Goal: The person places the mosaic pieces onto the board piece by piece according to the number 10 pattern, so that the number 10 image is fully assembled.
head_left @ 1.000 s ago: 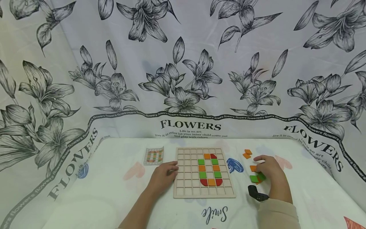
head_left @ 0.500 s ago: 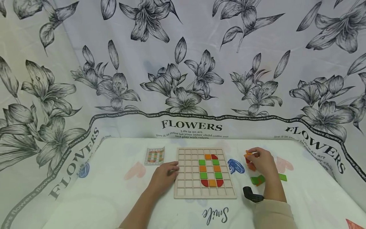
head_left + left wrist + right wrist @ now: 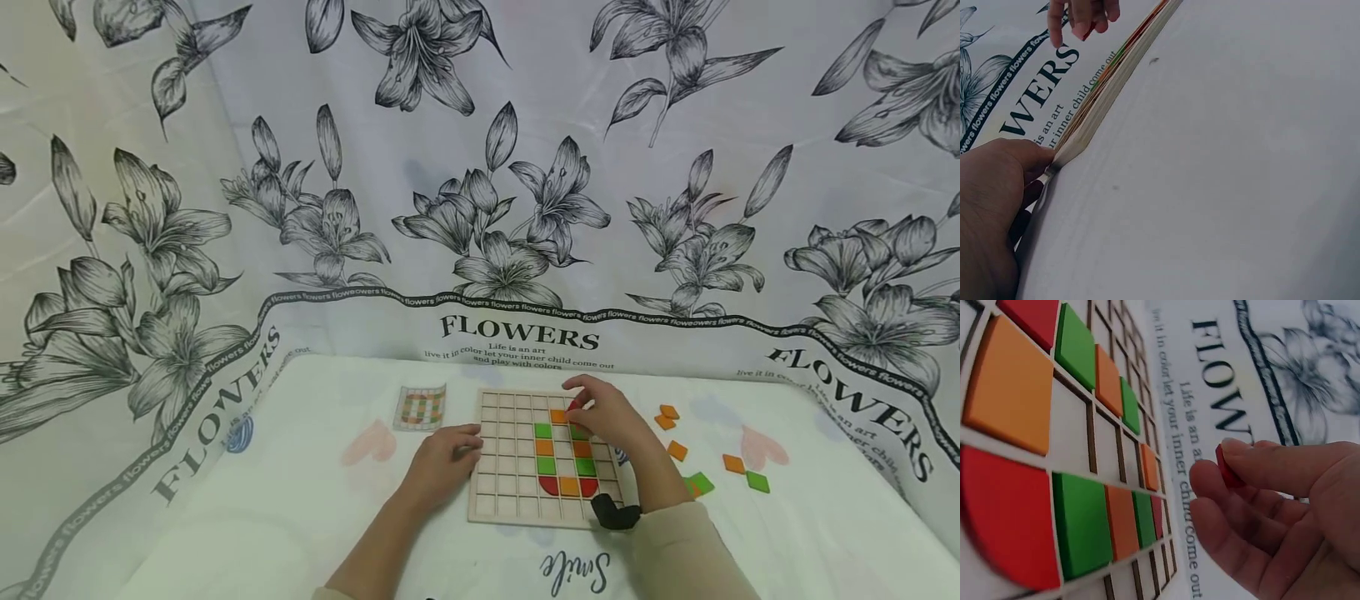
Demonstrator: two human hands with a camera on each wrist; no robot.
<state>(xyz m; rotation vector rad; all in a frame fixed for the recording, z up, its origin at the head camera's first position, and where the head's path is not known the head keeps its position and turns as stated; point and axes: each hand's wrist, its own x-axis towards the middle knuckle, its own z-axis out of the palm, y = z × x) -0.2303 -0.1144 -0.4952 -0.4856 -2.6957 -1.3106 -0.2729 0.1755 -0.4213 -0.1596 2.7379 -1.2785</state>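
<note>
My right hand [image 3: 611, 417] is above the far right corner of the gridded wooden board [image 3: 506, 506], pinching a small red tile [image 3: 1229, 472] between thumb and fingers. On the board, red, orange and green tiles form a rounded ring; a quarter-round red tile [image 3: 1007, 519] and a green tile [image 3: 1082, 525] sit in its near corner and side. The ring's far left corner cell is bare. At the board's left edge, my left hand [image 3: 438, 462] rests its fingertips, the fingers relaxed; the left wrist view shows the board [image 3: 1113, 94] edge-on.
Left of the board lies a small printed card [image 3: 420, 408] with a similar tile pattern. To the right, loose orange tiles [image 3: 677, 451] and green tiles [image 3: 757, 482] are scattered on the white patterned cloth [image 3: 247, 517]. A flower-printed curtain [image 3: 480, 167] stands behind.
My right hand has moved left from the loose tiles to over the board's far right corner, carrying a red tile. The loose tiles lie more spread out. My left hand has stayed put.
</note>
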